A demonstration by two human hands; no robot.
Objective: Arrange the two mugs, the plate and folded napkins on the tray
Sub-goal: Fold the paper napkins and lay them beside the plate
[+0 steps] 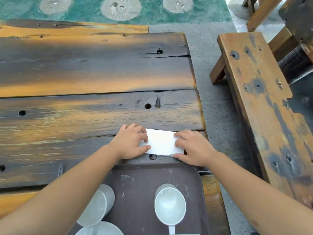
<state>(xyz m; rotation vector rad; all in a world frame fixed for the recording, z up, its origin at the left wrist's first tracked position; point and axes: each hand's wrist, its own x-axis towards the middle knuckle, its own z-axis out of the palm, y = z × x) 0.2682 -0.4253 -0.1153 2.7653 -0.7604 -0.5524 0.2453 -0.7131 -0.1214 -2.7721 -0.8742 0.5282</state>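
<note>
Napkin (pixel 161 141): white paper, folded to a rectangle, lying flat on the table (pixel 84 73) near its right edge, just beyond the far rim of the tray (pixel 144 173). Judged very light, soft and limp; creases easily, may slide or lift if released outdoors. Best taken by pinching a short edge, or carried flat between both hands.

Left hand (pixel 132 143): fingers curled onto the napkin's left end, thumb on its near-left corner, pressing it down.

Right hand (pixel 191 147): fingers curled over the right end, thumb at the near-right corner; whether it pinches or only presses cannot be told.

Mugs, two, pale: left mug (pixel 97 206) and right mug (pixel 170 205), already on the tray. Rigid, likely breakable.

Plate (pixel 101 228): pale, at the tray's near edge, partly out of view.
</note>
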